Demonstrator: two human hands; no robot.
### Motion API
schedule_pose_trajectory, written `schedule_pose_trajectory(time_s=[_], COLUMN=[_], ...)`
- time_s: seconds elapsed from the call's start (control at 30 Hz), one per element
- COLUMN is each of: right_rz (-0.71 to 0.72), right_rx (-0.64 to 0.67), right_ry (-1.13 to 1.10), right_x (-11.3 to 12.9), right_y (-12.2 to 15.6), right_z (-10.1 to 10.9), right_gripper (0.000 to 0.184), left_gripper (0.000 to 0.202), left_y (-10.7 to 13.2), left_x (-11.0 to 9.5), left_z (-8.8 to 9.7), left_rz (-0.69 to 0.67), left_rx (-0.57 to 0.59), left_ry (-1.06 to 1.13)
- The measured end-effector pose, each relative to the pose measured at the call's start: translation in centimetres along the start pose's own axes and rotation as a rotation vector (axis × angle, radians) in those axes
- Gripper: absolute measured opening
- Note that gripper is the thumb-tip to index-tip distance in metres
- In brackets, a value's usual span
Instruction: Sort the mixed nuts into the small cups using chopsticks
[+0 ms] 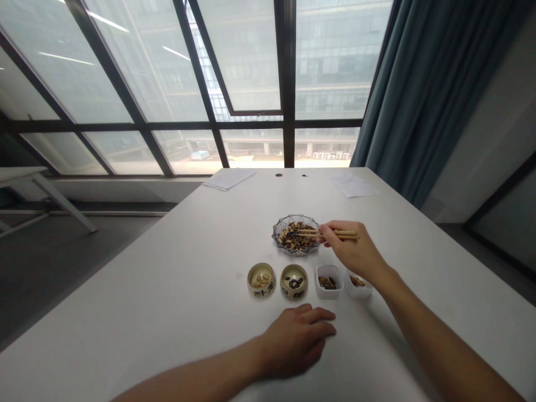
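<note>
- Nearest to the camera, the left hand (295,341) is laid on the white table (146,279) with its fingers a little curled. Nothing is held by it, and it is placed just in front of the small containers.
- Wooden chopsticks (338,234) are clamped between the thumb and fingers of the right hand (350,250).
- Their tips are held over the mixed nuts and seeds (295,237) inside a glass dish (288,220). Whether the tips are together or any piece is gripped cannot be told.
- Below the dish, a row is formed by two ceramic cups (260,291) (293,293) and two white square containers (329,293) (358,294).
- Pale nuts are seen in the left cup, dark pieces in the other cup, and brown seeds in both containers.
- At the far table edge, two paper sheets (229,178) (354,187) are lying. Behind them, a large window (251,67) is seen, with a blue curtain (419,84) to the right.
</note>
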State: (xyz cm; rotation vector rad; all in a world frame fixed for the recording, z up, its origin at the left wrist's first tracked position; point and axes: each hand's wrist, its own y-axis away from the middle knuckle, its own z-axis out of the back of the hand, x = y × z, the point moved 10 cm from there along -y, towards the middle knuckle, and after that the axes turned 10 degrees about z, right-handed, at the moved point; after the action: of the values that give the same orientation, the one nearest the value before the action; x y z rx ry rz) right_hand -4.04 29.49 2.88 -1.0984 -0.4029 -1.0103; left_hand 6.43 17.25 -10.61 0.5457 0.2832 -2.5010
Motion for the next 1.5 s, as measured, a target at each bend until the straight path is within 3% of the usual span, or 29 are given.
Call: schedule_pose_trajectory(time_s=[0.2,0.87,1.5], right_rz=[-0.040,-0.088,-0.050], right_rx=[0.075,0.060,-0.057], right_ry=[-0.056,-0.069,-0.028], right_x=[-1.3,-2.6,-1.5], right_y=[0.2,0.2,0.1], right_z=[-2.3,-3.1,-0.4], right_gripper=[0.040,0.050,0.051], left_gripper=[0.032,0.032,0.032], left_y=[0.0,0.0,0.0], left_x=[-0.1,-0.1,-0.1], left_z=[0.0,0.2,0.0], left_rz=[-0.008,-0.008,-0.004], left_rx=[0.002,0.002,0.003], left_ry=[-0.002,0.010,-0.023])
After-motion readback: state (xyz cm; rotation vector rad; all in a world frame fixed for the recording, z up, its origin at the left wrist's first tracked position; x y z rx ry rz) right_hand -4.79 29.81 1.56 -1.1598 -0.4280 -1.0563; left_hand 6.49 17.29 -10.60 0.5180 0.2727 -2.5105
